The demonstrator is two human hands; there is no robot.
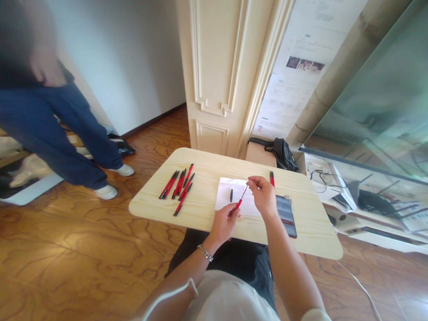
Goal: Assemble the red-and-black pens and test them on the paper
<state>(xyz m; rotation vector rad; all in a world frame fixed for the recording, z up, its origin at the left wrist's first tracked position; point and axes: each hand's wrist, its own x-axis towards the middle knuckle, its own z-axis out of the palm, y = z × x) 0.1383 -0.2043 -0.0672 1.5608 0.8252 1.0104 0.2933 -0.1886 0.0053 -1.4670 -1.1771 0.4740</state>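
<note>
- Red pen (pixel 238 204): in the head view it is held aslant above the near half of the table (pixel 313 231), between the two hands, with a thin dark rod (pixel 244 193) reaching from its upper end.
- The left hand (pixel 224 222) is closed around the red barrel, probably to steady it, leaving the rod uncovered.
- The right hand (pixel 264 196) has its fingertips pinched at the rod's far end, which likely keeps it in line with the barrel; whether they also hold some tiny part is too small to tell.
- White paper (pixel 224 189) lies below the hands, perhaps as a pale ground that shows up small parts; a short black piece (pixel 231 195) rests on it, within easy reach.
- Red-and-black pens (pixel 168 184) lie loosely grouped on the left, seemingly leaving the middle as working room.
- Another pen pair (pixel 272 178) lies beyond the right hand, apart from that group.
- A dark flat device (pixel 287 220) lies beside the right forearm.
</note>
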